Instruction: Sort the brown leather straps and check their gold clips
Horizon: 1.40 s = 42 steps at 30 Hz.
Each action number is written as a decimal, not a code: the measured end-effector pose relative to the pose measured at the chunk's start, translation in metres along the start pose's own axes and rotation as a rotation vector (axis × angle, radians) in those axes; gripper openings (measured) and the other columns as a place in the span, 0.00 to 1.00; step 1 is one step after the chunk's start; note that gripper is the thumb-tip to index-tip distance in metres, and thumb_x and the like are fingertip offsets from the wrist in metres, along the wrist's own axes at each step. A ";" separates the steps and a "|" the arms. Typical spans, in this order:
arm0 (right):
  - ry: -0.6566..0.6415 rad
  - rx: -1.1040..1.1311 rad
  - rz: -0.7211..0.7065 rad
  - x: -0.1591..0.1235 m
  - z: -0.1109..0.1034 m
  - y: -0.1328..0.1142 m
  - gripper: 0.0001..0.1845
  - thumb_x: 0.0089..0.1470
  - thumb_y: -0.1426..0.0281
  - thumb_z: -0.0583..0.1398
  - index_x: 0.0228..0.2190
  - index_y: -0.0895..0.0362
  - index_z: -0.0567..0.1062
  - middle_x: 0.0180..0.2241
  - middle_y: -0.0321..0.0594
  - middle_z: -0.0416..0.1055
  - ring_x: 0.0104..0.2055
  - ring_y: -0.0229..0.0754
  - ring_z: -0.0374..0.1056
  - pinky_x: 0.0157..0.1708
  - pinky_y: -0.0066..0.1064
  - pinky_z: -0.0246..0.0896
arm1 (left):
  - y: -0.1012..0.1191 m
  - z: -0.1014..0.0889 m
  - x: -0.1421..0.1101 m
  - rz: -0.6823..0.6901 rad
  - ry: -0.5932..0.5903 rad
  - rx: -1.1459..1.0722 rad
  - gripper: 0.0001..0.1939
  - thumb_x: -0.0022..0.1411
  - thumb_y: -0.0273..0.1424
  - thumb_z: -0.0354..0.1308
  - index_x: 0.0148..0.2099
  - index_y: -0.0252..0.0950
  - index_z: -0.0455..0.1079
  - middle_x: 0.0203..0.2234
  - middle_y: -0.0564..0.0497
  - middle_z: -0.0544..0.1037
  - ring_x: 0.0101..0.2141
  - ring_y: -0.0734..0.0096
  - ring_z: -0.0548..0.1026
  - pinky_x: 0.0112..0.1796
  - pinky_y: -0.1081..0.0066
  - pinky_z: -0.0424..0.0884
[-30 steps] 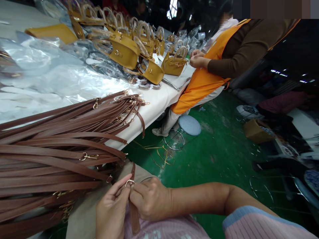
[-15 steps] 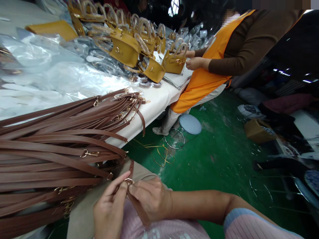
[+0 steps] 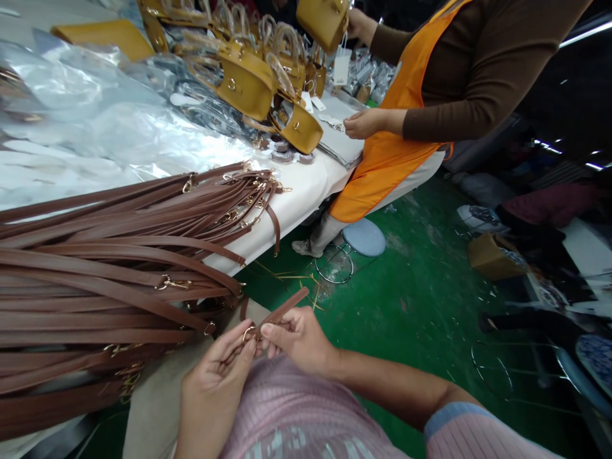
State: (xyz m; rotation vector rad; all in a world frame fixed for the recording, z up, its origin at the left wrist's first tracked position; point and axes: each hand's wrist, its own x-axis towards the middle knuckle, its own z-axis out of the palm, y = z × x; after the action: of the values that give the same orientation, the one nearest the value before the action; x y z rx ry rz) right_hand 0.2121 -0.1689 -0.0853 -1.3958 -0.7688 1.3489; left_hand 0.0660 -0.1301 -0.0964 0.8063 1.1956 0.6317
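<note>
A brown leather strap point(image 3: 285, 306) with a gold-coloured buckle point(image 3: 248, 333) is held between my two hands, over my lap. My left hand point(image 3: 217, 370) pinches it at the buckle, fingers closed. Thumb and fingers of my right hand point(image 3: 301, 338) grip the strap just beside the buckle, and its free end sticks up to the right, away from me. A large pile of brown straps point(image 3: 109, 268) with gold clasps lies on the table to the left, some ends hanging over the edge. My fingers partly cover the buckle.
Mustard handbags point(image 3: 248, 80) and clear plastic wrapping point(image 3: 95, 127) cover the table point(image 3: 299, 201) farther back. A co-worker in an orange apron point(image 3: 382, 146) stands at the table's side, lifting a tagged handbag point(image 3: 325, 22). A round blue stool point(image 3: 364, 237) stands on the green floor.
The strap's free end, which hung down toward me, now points up and right. My right hand has turned with it. The co-worker has raised a handbag off the table.
</note>
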 end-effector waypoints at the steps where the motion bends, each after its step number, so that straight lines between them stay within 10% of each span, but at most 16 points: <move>1: -0.008 0.009 0.018 0.002 0.000 0.000 0.26 0.48 0.50 0.66 0.24 0.63 0.74 0.22 0.38 0.71 0.20 0.30 0.65 0.22 0.22 0.60 | 0.000 0.001 0.000 0.002 0.013 -0.004 0.39 0.35 0.50 0.74 0.48 0.33 0.76 0.39 0.46 0.84 0.35 0.71 0.81 0.38 0.82 0.77; 9: -0.039 -0.193 -0.115 -0.003 0.001 0.009 0.20 0.57 0.58 0.61 0.25 0.63 0.76 0.23 0.39 0.71 0.22 0.32 0.66 0.23 0.23 0.60 | -0.005 -0.003 -0.002 0.006 0.035 0.043 0.34 0.37 0.47 0.72 0.47 0.35 0.78 0.41 0.46 0.84 0.40 0.65 0.81 0.41 0.77 0.77; 16: -0.090 -1.063 -0.911 -0.020 -0.003 0.018 0.13 0.62 0.71 0.53 0.36 0.63 0.76 0.25 0.40 0.72 0.25 0.36 0.64 0.25 0.27 0.62 | -0.025 -0.018 -0.004 -0.047 -0.135 -0.046 0.30 0.52 0.48 0.68 0.53 0.36 0.75 0.47 0.46 0.81 0.47 0.67 0.78 0.45 0.81 0.73; 20: -0.037 -1.330 -1.104 -0.022 0.004 0.027 0.11 0.60 0.76 0.52 0.30 0.63 0.74 0.23 0.38 0.67 0.23 0.37 0.61 0.20 0.31 0.56 | -0.031 -0.019 0.000 -0.070 -0.124 -0.114 0.34 0.48 0.47 0.72 0.53 0.32 0.74 0.42 0.45 0.82 0.43 0.68 0.78 0.42 0.83 0.73; 28: -0.284 -0.847 -0.640 0.013 -0.007 -0.021 0.21 0.63 0.71 0.53 0.56 0.59 0.70 0.47 0.47 0.73 0.52 0.41 0.66 0.54 0.36 0.63 | 0.009 -0.031 0.012 0.018 -0.469 -0.059 0.27 0.62 0.39 0.63 0.57 0.35 0.58 0.30 0.50 0.80 0.29 0.72 0.75 0.37 0.74 0.72; 33: -0.619 -0.404 -0.059 0.043 -0.021 -0.015 0.30 0.62 0.57 0.57 0.61 0.58 0.65 0.24 0.30 0.65 0.24 0.30 0.58 0.26 0.22 0.56 | 0.033 -0.049 0.015 -0.056 -0.627 0.173 0.22 0.66 0.46 0.56 0.52 0.35 0.61 0.31 0.49 0.79 0.29 0.70 0.75 0.35 0.71 0.69; 37: -0.417 -0.362 -0.020 0.050 -0.041 0.001 0.26 0.57 0.54 0.62 0.48 0.62 0.78 0.22 0.31 0.64 0.24 0.29 0.55 0.24 0.22 0.49 | 0.031 -0.076 0.020 -0.058 -0.571 0.344 0.25 0.65 0.50 0.54 0.52 0.34 0.69 0.28 0.52 0.74 0.23 0.77 0.65 0.25 0.75 0.57; 42: -0.615 -0.354 0.052 0.042 -0.036 0.002 0.30 0.58 0.52 0.60 0.55 0.59 0.73 0.33 0.39 0.73 0.32 0.33 0.65 0.34 0.26 0.61 | 0.029 -0.084 0.026 0.009 -0.566 0.326 0.21 0.61 0.47 0.60 0.41 0.33 0.72 0.26 0.52 0.73 0.22 0.78 0.63 0.24 0.75 0.54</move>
State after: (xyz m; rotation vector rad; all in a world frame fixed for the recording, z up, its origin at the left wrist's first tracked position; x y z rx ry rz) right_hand 0.2533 -0.1382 -0.1058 -1.2686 -1.4401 1.7733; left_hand -0.0092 -0.0753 -0.0999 1.1713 0.7779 0.1857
